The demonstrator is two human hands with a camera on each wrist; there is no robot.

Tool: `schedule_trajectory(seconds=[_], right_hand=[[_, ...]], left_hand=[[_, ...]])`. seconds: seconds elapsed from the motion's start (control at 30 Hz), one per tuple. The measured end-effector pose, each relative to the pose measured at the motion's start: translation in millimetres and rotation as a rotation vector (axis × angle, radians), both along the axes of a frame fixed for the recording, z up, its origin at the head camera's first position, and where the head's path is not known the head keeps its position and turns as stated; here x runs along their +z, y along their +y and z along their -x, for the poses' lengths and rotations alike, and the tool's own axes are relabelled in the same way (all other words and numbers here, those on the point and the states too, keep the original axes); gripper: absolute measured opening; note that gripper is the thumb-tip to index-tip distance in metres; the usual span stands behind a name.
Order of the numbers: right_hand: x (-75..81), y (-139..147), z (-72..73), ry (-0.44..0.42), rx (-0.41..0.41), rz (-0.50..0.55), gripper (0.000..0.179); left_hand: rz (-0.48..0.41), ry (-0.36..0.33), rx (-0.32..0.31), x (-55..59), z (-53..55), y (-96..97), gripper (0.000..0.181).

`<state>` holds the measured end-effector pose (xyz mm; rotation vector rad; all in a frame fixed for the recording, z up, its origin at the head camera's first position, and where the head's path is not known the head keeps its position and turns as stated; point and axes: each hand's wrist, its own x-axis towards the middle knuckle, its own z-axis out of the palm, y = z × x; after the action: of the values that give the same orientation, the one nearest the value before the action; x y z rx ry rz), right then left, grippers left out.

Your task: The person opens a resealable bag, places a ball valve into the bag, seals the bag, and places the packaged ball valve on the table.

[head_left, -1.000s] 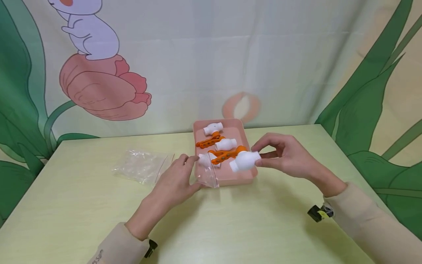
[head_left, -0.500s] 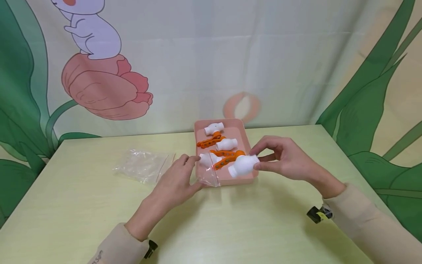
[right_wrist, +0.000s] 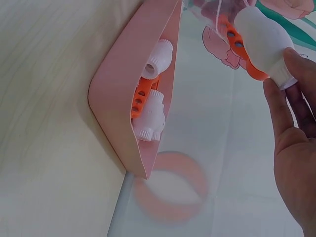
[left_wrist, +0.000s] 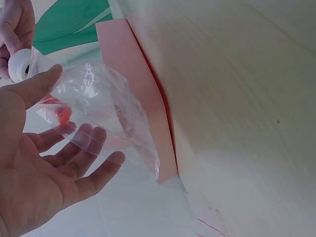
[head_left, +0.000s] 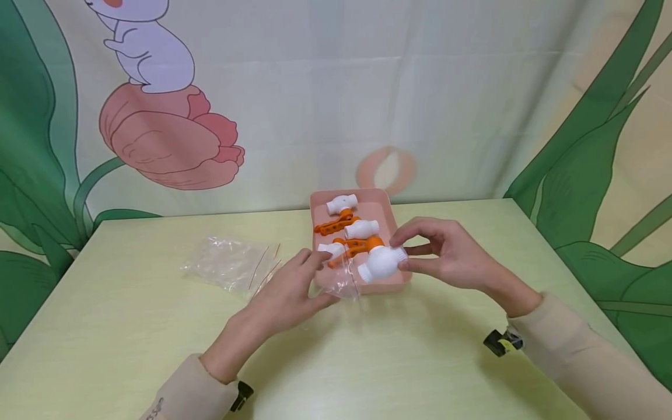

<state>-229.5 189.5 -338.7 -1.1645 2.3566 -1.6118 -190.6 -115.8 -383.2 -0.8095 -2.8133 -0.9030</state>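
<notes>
The white plastic valve with a perforated orange handle (head_left: 381,263) is hovering over the near side of the pink rectangular tray (head_left: 383,287). At far left, large green leaves (head_left: 31,116) are filling the pale printed cloth backdrop (head_left: 294,116), beside a white animal figure (head_left: 154,55) sitting on a pink flower (head_left: 168,140). Below, flat clear plastic bags (head_left: 223,262) are lying on the pale yellow-green worktop (head_left: 105,309). The left hand (head_left: 286,291) is gripping a clear plastic zip bag (head_left: 342,283), thumb and fingers standing apart; the handle is showing through its film, whether inside or behind I cannot tell. The tray is sitting near the cloth, carrying three more white valves (head_left: 342,204). The right hand (head_left: 451,256) is pinching one end of the hovering valve between thumb and fingers. More green leaves (head_left: 583,221) are rising at far right.
</notes>
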Motion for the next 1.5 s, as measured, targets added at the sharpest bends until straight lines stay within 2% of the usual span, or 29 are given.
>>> schedule_trajectory(seconds=[0.4, 0.7, 0.9, 1.23, 1.5], right_hand=[[-1.2, -8, -3.7, 0.005, -0.036, -0.013, 0.03], [-2.6, -11, -4.6, 0.016, -0.007, 0.003, 0.03], [-3.0, -12, -5.3, -0.01, 0.011, 0.009, 0.031], [-2.1, -14, -6.0, -0.013, -0.001, 0.01, 0.031], [-4.1, -19, -8.9, -0.007, 0.003, 0.025, 0.032]], left_hand=[[0.001, 0.011, -0.001, 2.7, -2.4, 1.2, 0.063], [-0.024, -0.005, -0.007, 5.1, -3.8, 3.1, 0.073], [-0.031, -0.008, -0.013, 5.1, -3.8, 4.6, 0.086], [-0.048, 0.043, -0.07, 4.6, -4.4, 4.4, 0.077], [-0.067, 0.068, -0.077, 4.5, -5.7, 6.7, 0.077]])
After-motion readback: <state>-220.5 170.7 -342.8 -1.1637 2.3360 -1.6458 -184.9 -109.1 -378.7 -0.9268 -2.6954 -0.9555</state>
